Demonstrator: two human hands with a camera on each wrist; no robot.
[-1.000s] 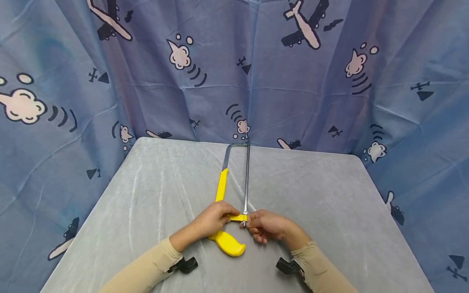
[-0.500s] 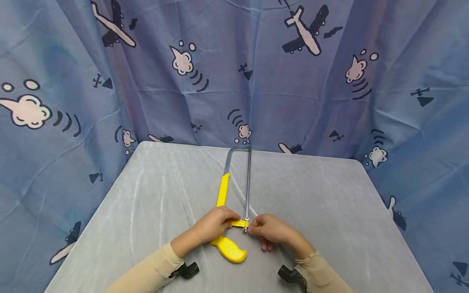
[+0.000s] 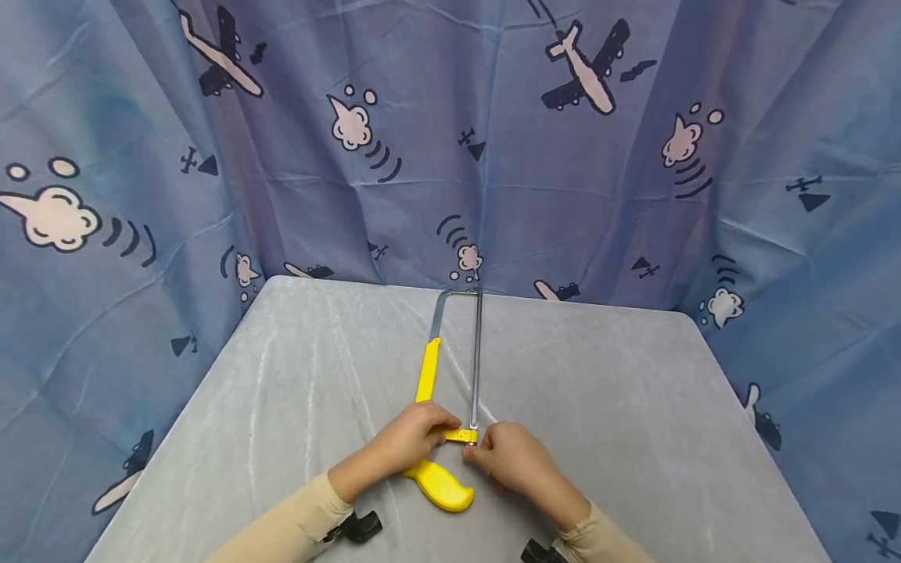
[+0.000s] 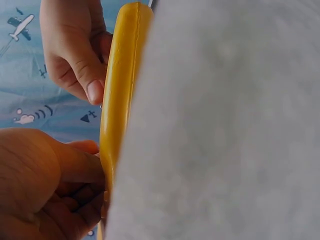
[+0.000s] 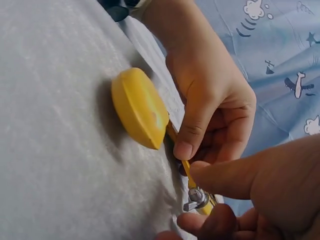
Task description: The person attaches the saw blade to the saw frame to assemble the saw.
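Note:
A hacksaw (image 3: 427,371) with a yellow handle (image 3: 442,486) and a grey metal front bow lies on the table, pointing away from me. Its narrow blade (image 3: 476,367) runs along the right side. My left hand (image 3: 408,434) grips the yellow frame above the handle, the thumb on the short yellow arm (image 3: 461,435) at the blade's near end. My right hand (image 3: 517,461) is at that end, thumb and fingers curled about a silver wing nut (image 5: 197,197). In the left wrist view the yellow handle (image 4: 122,85) hides the nut.
A pale grey cloth covers the table (image 3: 598,375). Blue curtains (image 3: 394,211) printed with aeroplanes hang behind and at both sides. The bow's far end reaches nearly to the table's back edge. Black wrist cameras (image 3: 360,528) sit at both cuffs.
The right hand has shifted and turned over at the wing nut, its thumb now in front of it. The left hand keeps its grip on the hacksaw. The head view has tilted slightly up.

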